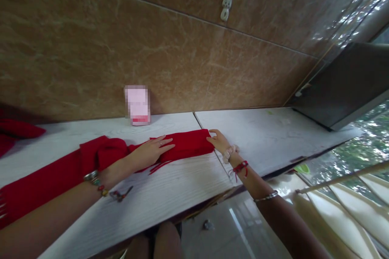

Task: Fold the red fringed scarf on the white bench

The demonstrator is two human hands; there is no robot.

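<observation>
A red scarf (pixel 188 145) with fringe lies along the white tabletop. Its right-hand part is folded into a flat strip, while the middle is bunched and the rest trails to the lower left. Across the folded part rests my left hand (pixel 153 151), fingers stretched out flat on the cloth. My right hand (pixel 219 141) is at the strip's right end, with thumb and fingers closed on its edge. Some of the scarf is hidden under my left hand and forearm.
Against the brown wall (pixel 170 60) stands a pink blurred box (pixel 138 105). More red cloth (pixel 18 131) lies at the far left. A seam splits the white table (pixel 255 137). At right are a dark panel (pixel 349 85) and a pale railing (pixel 346 206).
</observation>
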